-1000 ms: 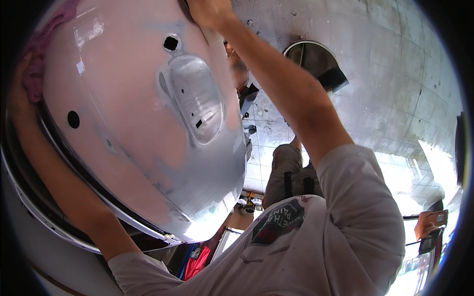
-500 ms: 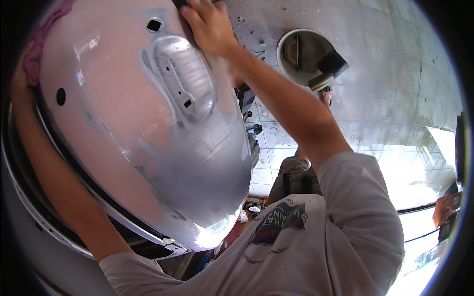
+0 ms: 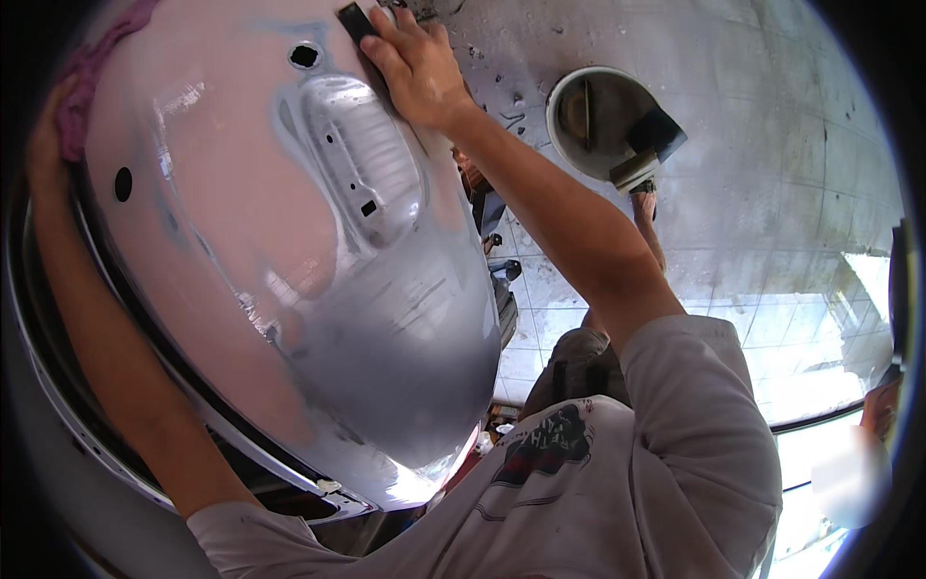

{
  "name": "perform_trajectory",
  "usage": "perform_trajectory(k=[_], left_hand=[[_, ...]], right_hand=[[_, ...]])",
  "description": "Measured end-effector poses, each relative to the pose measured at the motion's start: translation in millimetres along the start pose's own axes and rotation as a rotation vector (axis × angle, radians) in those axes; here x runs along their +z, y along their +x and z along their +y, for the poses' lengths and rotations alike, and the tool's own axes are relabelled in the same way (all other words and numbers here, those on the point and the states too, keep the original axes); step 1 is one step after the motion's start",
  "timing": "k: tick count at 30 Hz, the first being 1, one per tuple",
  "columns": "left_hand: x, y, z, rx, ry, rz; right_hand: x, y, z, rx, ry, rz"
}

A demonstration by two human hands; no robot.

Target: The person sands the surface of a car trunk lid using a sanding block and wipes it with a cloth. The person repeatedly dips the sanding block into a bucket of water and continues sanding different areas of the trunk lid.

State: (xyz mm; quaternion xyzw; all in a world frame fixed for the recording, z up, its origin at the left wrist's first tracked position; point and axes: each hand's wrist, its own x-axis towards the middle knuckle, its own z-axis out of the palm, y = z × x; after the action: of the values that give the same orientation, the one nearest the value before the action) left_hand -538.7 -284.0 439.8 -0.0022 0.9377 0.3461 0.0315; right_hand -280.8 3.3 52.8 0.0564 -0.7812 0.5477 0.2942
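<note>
A curved car body panel fills the left half, pinkish on much of its face and dull grey toward its lower end. It has a pressed recess with small holes. My right hand lies over a flat black sanding block, pressed to the panel's upper right edge; the block's underside is hidden. At the far left edge my left hand, cut by the dark rim, is closed on a wet-looking purple-pink cloth resting on the panel. Most of its fingers are hidden.
A round bucket stands on the wet tiled floor to the right, with a black sheet-like piece at its rim. A foot shows below it. Dark parts lie beside the panel. An orange object sits at the right edge.
My right hand and the sanding block have come slightly down along the panel edge, so more of the block shows. The whole view has shifted a little. My left hand stays at the cloth.
</note>
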Motion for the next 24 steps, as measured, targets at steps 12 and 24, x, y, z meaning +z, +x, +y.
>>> perform_trajectory(k=[12,24], left_hand=[[77,-91,32,0.274,0.352,-0.045],[154,-148,70,0.633,0.958,-0.106]], right_hand=[[-2,7,-27,0.420,0.154,-0.211],[-45,-78,-84,0.479,0.080,-0.268]])
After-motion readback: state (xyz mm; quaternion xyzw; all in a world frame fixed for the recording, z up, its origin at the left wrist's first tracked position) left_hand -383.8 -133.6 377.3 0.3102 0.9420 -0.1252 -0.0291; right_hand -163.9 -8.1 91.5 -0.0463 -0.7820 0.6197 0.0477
